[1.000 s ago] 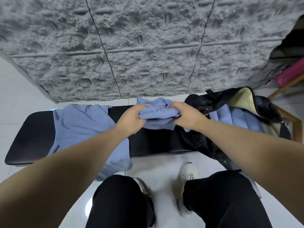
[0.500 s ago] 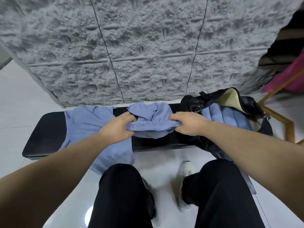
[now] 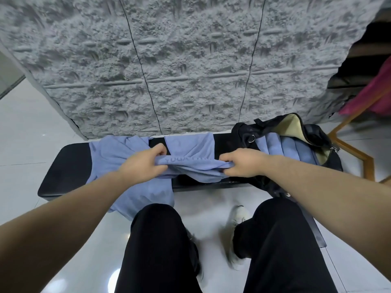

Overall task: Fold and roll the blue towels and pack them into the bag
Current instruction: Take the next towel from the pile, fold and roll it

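"YOGA" on blue towel [image 3: 190,153], rest unreadable

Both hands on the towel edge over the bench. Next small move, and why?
Probably lay it flat: left hand and right hand grip the blue towel by its near edge, stretched but bunched, over the black bench. It isn't folded yet.

Pretty even, soft indoor light here, nothing dim and no hard shadows anywhere. The glossy floor [image 3: 25,149] throws back a bright glare spot down by the legs (overhead light, judging by that reflection). Wide-angle lens bends everything: the wall [image 3: 190,60] seams fan outward and the forearms balloon at the bottom corners. The white shoe [image 3: 238,220] is smeared with motion blur, and the wall texture streaks toward the top edge.
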Demonstrator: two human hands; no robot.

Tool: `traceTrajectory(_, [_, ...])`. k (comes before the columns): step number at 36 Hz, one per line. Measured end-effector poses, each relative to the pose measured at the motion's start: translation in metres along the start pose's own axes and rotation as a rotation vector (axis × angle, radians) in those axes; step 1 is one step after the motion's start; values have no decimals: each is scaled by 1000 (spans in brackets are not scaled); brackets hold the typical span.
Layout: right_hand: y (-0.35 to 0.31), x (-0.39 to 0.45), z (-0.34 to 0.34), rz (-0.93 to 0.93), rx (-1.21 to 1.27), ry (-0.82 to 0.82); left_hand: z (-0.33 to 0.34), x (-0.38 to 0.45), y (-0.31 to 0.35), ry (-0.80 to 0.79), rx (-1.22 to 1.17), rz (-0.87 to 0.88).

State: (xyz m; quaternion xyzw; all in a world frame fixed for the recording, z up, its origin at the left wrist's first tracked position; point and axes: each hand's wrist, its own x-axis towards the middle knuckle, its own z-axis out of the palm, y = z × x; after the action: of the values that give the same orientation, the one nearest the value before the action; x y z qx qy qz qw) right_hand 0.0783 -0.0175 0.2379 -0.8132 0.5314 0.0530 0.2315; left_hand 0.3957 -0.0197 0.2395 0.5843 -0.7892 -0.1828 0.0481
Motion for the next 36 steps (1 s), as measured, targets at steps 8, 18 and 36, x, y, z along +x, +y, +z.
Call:
traceTrajectory(8, [0,-13,-3,-31,-1,103,2,-22,0,30,-24,129])
traceTrajectory(18, [7,-29,-4,5,-34,77,7,-28,23,86,-418,-44])
traceTrajectory(36, [-2,-56,3,-11,654,70,25,-39,30,-172,102,52])
